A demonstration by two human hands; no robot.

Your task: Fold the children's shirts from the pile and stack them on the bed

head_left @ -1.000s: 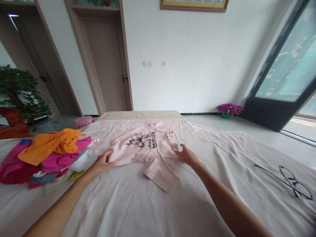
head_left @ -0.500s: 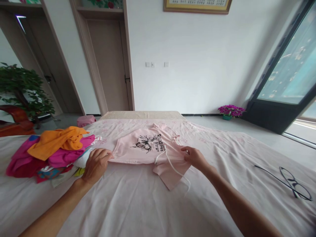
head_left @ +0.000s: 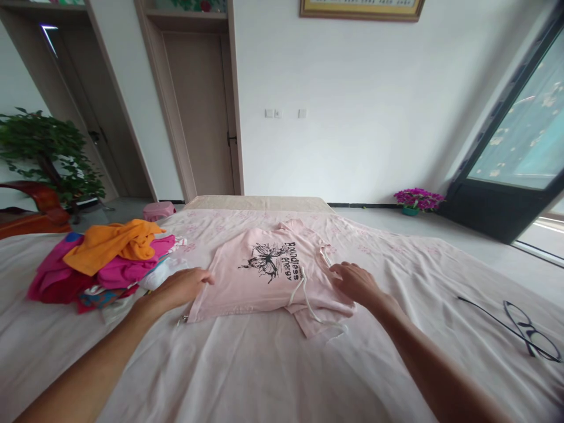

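the step in hand appears to be straightening one pale-pink, short-sleeved fabric shirt, spread on one white flower-patterned cloth; the next move calls for even tension. two hands: left at the shirt's hem, right near its collar; grip cannot be told. left of the shirt: one multicoloured clothes heap; right: one pair of black-framed glasses.

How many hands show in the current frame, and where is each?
2. The left hand is at the hem end of the pink shirt; the right hand is at its shoulder, near the collar. No other hands show.
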